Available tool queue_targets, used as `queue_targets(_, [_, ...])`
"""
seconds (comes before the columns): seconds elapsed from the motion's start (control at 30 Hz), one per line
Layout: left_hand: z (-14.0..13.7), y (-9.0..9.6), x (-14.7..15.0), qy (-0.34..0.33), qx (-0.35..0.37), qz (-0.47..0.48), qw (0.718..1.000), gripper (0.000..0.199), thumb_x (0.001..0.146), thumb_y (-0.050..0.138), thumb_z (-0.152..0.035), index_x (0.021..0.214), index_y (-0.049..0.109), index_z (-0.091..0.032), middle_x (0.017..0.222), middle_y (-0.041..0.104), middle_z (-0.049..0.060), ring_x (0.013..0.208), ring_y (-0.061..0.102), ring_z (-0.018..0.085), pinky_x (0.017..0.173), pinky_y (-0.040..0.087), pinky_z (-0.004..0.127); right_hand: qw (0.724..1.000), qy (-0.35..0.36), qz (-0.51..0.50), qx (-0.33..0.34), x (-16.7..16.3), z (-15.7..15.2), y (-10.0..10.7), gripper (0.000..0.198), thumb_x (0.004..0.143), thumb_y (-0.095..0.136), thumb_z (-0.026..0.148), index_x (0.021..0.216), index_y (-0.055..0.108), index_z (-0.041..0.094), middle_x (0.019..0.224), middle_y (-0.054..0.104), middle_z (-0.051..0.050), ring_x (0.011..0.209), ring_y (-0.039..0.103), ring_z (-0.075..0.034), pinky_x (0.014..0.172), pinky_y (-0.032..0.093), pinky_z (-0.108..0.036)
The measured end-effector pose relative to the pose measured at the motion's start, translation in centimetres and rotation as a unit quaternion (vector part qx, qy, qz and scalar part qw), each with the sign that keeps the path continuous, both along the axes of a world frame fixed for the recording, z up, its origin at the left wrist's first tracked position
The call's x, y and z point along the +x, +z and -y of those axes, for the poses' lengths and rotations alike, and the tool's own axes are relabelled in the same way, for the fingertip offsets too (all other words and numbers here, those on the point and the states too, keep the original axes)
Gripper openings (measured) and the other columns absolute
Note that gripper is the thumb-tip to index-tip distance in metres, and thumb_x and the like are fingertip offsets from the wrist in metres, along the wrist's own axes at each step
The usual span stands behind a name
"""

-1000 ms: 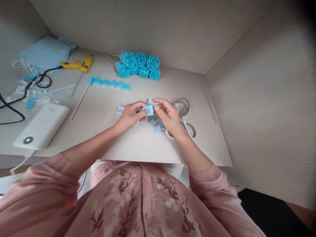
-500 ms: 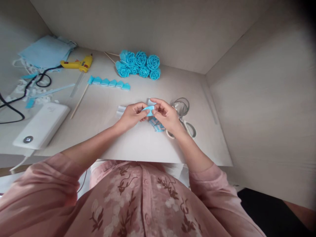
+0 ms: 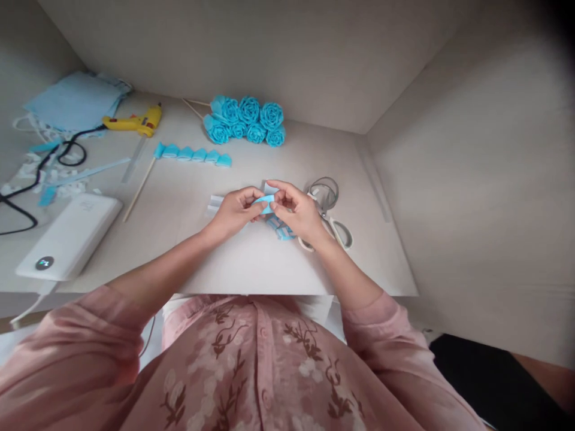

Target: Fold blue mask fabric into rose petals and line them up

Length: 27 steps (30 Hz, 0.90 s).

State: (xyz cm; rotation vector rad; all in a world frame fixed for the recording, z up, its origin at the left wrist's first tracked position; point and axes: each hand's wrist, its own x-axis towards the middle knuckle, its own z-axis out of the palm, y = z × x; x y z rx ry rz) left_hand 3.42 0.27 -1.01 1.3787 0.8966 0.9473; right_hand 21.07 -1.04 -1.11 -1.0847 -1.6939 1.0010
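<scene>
Over the middle of the table, a small blue fabric piece (image 3: pixel 268 203) is pinched between both hands. My left hand (image 3: pixel 237 209) is closed on its left end, thumb on top. On its right end, my right hand (image 3: pixel 296 209) grips with thumb and fingers. Beneath the hands lie several folded blue-and-white pieces (image 3: pixel 283 230). A pale strip (image 3: pixel 214 205) shows beside my left hand. Scissors (image 3: pixel 342 232) with white handles lie by my right wrist, partly hidden by it. Farther off, a wooden stick (image 3: pixel 139 187) has a row of folded blue petals (image 3: pixel 193 154) at its top.
Several blue fabric roses (image 3: pixel 250 111) lie at the back. A yellow glue gun (image 3: pixel 139 122) with a black cord rests at the back left near stacked blue masks (image 3: pixel 74 99). A white power bank (image 3: pixel 72 236) stands front left. Clear tape (image 3: pixel 324 193) lies behind the scissors.
The whole view has shifted slightly, so things on the table appear a little to the left. Both hands keep the same pinch on the blue fabric piece.
</scene>
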Motion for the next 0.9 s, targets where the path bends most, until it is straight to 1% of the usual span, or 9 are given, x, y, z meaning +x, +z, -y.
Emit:
queue_targets(0.1, [-0.1,0.0,-0.1,0.016,0.005,-0.015,1.000,0.029,0.072,0.073,-0.041,0.079,0.061,-0.016,0.061,0.061,-0.002,0.052,0.052,0.009,0.052,0.043,0.021,1.000,0.018,-0.015,0.011,0.4,-0.3,0.0,0.041,0.084,0.060,0.027,0.125,0.062,0.023,0.086,0.063,0.000,0.074,0.058,-0.011,0.072,0.051,-0.025])
queue_targets(0.17, [-0.3,0.0,-0.2,0.038,0.006,-0.015,0.999,0.027,0.072,0.073,-0.040,0.078,0.060,-0.016,0.058,0.060,-0.003,0.050,0.051,0.009,0.051,0.041,0.021,0.999,0.007,-0.030,0.024,1.4,-1.0,0.3,0.041,0.084,0.061,0.029,0.125,0.062,0.022,0.089,0.065,-0.001,0.076,0.059,-0.012,0.072,0.051,-0.025])
queue_targets(0.23, [-0.4,0.0,-0.2,0.064,0.005,-0.003,0.998,0.025,0.072,0.072,-0.038,0.077,0.060,-0.016,0.057,0.060,-0.003,0.049,0.051,0.008,0.050,0.040,0.020,0.997,-0.045,-0.052,0.043,3.1,-1.9,0.8,0.041,0.084,0.063,0.032,0.124,0.063,0.024,0.089,0.066,-0.001,0.075,0.060,-0.012,0.069,0.052,-0.025])
queue_targets(0.3, [-0.5,0.0,-0.2,0.086,0.005,0.014,0.996,0.022,0.072,0.071,-0.035,0.077,0.060,-0.016,0.058,0.061,-0.003,0.049,0.051,0.008,0.050,0.040,0.020,0.988,-0.126,-0.063,0.064,5.3,-3.1,1.5,0.040,0.085,0.062,0.036,0.123,0.063,0.026,0.091,0.067,-0.001,0.077,0.061,-0.012,0.070,0.053,-0.025])
queue_targets(0.4, [-0.5,0.1,-0.1,0.107,0.012,0.034,0.994,0.019,0.072,0.069,-0.033,0.075,0.060,-0.016,0.058,0.061,-0.003,0.048,0.050,0.008,0.048,0.040,0.020,0.973,-0.205,-0.026,0.106,8.3,-4.7,2.4,0.035,0.087,0.058,0.041,0.119,0.063,0.025,0.088,0.066,-0.002,0.076,0.062,-0.013,0.067,0.055,-0.026])
queue_targets(0.53, [-0.6,0.2,0.1,0.113,0.016,0.045,0.992,0.017,0.071,0.068,-0.030,0.075,0.059,-0.015,0.057,0.061,-0.003,0.047,0.050,0.008,0.047,0.039,0.019,0.963,-0.232,0.116,0.071,10.2,-5.4,2.6,0.030,0.085,0.058,0.035,0.109,0.069,0.021,0.083,0.068,-0.001,0.066,0.060,-0.013,0.063,0.054,-0.027])
queue_targets(0.7, [-0.6,0.3,0.1,0.120,0.010,0.053,0.991,0.016,0.070,0.067,-0.029,0.075,0.060,-0.015,0.054,0.060,-0.004,0.045,0.049,0.007,0.046,0.037,0.018,0.908,-0.274,0.316,-0.021,10.6,-3.4,1.9,0.027,0.087,0.053,0.027,0.099,0.074,0.017,0.074,0.072,-0.002,0.066,0.065,-0.014,0.069,0.050,-0.025])
queue_targets(0.8, [-0.6,0.3,0.2,0.123,0.008,0.050,0.991,0.015,0.070,0.067,-0.029,0.075,0.060,-0.016,0.053,0.060,-0.004,0.045,0.048,0.007,0.046,0.037,0.018,0.893,-0.288,0.344,-0.050,10.8,-2.7,1.2,0.026,0.088,0.052,0.027,0.086,0.075,0.016,0.067,0.071,-0.002,0.065,0.065,-0.014,0.066,0.047,-0.024])
queue_targets(0.9, [-0.5,0.2,0.2,0.118,0.006,0.041,0.992,0.016,0.071,0.067,-0.029,0.075,0.060,-0.016,0.053,0.060,-0.004,0.045,0.048,0.007,0.046,0.037,0.018,0.884,-0.292,0.357,-0.083,10.6,-3.3,0.7,0.028,0.088,0.051,0.027,0.078,0.075,0.016,0.064,0.071,-0.003,0.061,0.064,-0.014,0.061,0.044,-0.022])
